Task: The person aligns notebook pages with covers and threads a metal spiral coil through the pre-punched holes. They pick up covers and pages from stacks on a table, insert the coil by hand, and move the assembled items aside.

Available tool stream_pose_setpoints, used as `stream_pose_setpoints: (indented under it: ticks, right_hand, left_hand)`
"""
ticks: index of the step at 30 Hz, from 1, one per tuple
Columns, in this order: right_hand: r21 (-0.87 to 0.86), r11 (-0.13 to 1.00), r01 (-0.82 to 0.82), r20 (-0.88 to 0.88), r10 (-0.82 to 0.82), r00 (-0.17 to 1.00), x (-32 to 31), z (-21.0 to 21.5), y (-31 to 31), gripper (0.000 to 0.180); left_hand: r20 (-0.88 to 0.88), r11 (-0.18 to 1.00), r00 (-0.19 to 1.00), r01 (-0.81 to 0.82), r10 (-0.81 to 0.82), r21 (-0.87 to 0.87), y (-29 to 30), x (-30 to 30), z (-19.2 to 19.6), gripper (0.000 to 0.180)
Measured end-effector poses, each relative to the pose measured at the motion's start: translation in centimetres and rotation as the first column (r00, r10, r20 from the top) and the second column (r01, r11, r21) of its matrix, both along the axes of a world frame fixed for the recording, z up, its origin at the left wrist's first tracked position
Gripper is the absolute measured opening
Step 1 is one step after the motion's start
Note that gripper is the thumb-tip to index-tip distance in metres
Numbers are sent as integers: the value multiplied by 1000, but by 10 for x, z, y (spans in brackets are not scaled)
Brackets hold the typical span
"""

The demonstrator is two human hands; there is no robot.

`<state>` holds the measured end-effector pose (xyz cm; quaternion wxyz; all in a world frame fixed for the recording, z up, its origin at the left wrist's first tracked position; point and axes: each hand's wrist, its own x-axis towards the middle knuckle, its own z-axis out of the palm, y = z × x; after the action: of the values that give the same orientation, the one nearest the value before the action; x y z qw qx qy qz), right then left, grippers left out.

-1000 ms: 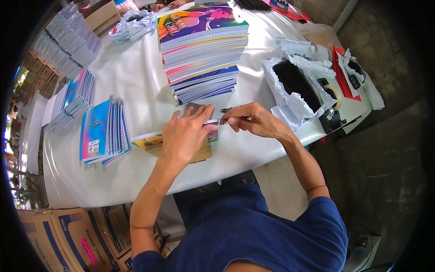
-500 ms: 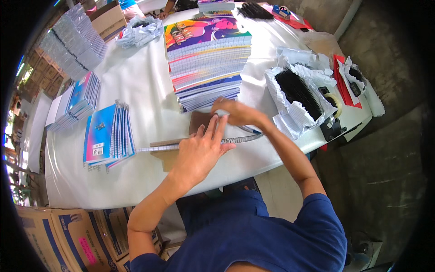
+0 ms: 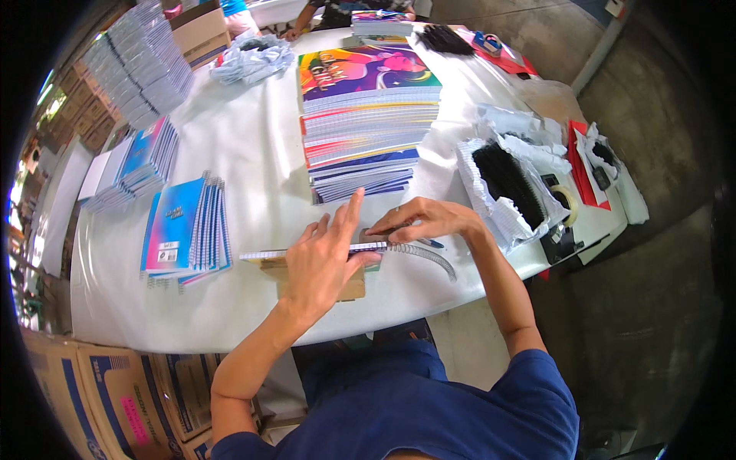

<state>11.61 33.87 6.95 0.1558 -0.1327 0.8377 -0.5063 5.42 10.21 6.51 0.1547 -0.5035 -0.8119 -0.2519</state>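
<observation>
A notebook with a punched edge lies under my hands near the front of the table. My left hand grips it, thumb on the near side, the other fingers stretched over the edge. My right hand is closed at the notebook's right end, fingertips on its far side; part of what they press on is hidden. From that end a wire spiral coil trails to the right, its tail curving toward me. Brown cardboard sits below the notebook, partly covered by my left hand.
A tall stack of notebooks stands just beyond my hands. Blue spiral notebooks lie at left. Wrapped black coils and a tape roll are at right. Cardboard boxes stand at lower left. Across the table is another person's arm.
My right hand has come nearer, from the brown cover to the notebook's right end. My left hand has shifted slightly left and down. The coil's tail now bends toward me.
</observation>
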Motion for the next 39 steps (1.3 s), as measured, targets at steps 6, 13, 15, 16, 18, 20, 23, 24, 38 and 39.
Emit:
stream_pose_setpoints:
  ticks: [6,13,15,16,18,20,23,24,38,39]
  right_hand:
    - [-249,967,-58,-126,27,992,-2,-17,7,50]
    - [-496,868,-20,-138,-56,989,-2,-25,3,50]
    - [-316,948,33,-99,-67,993,-6,-32,4,48]
    - [-370,927,66,-56,-93,994,-8,-42,12,46]
    - [-813,577,74,101,14,995,2,-39,13,43]
    - [-537,843,11,-38,-38,999,-3,-33,6,45]
    - [-356,932,64,-4,-70,998,-9,-31,-2,48]
    - [-524,841,135,59,-123,991,-9,-55,9,47]
    - [-293,952,88,-23,-99,995,-10,-9,-9,55]
    - [-311,947,81,-32,-96,995,-11,-7,-4,56]
  left_hand:
    - [6,999,1000,-29,29,21,-2,-5,-5,105]
    - [113,992,988,-92,102,-92,-10,-7,-3,98]
    - [150,993,986,-64,78,-98,-6,-3,3,95]
    - [159,994,984,-61,74,-89,-5,-2,4,94]
    - [173,993,980,-88,101,-79,-8,-4,0,93]
    - [166,989,977,-118,131,-87,-11,-5,-2,92]
    - [174,991,977,-111,123,-78,-16,-4,3,92]
    - [162,992,980,-101,112,-73,-15,-4,4,92]
    - [-16,995,996,-86,87,50,-22,-16,-4,97]
    - [-47,994,995,-79,82,78,-21,-16,-3,97]
